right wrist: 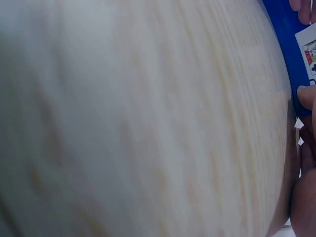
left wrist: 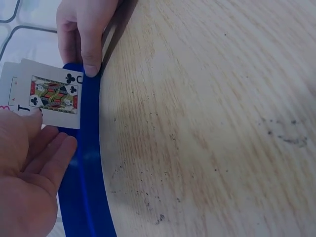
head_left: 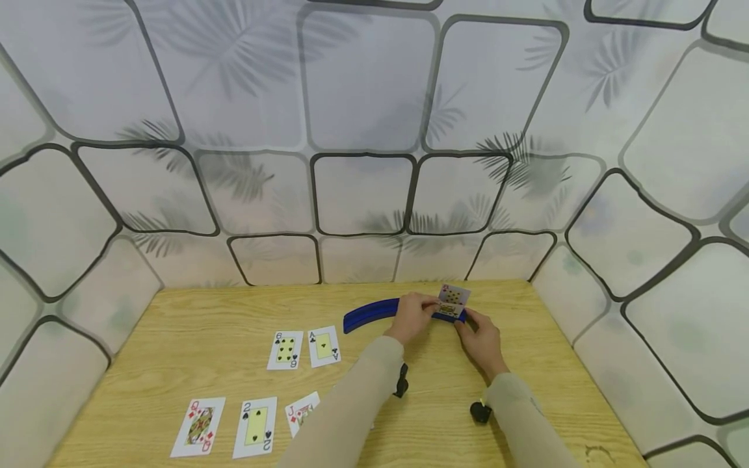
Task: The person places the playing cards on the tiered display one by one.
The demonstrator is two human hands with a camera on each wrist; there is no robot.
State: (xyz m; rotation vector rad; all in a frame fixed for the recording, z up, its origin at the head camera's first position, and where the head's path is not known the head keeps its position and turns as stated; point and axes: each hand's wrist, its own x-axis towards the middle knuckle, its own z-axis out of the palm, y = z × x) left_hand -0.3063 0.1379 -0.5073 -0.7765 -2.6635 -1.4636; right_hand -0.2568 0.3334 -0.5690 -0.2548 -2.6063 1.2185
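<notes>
A curved blue card holder (head_left: 370, 314) stands near the table's back edge. My left hand (head_left: 414, 316) pinches a jack of clubs (left wrist: 55, 94) between thumb and fingers, its lower edge at the holder. Behind the jack, a red-marked card (head_left: 454, 294) stands higher in the head view; in the left wrist view only its side (left wrist: 9, 86) shows. At the holder's right end, my right hand (head_left: 483, 339) grips it, thumb on the front. The right wrist view catches just part of the right hand (right wrist: 307, 97) and the blue holder (right wrist: 289, 49).
Face up on the table (head_left: 175, 351) lie a six of spades (head_left: 285, 350), an ace (head_left: 324, 346), a queen of diamonds (head_left: 198, 427), a two of spades (head_left: 255, 427) and a red jack (head_left: 301, 412), partly under my left sleeve. A patterned wall (head_left: 363, 195) borders the back and sides.
</notes>
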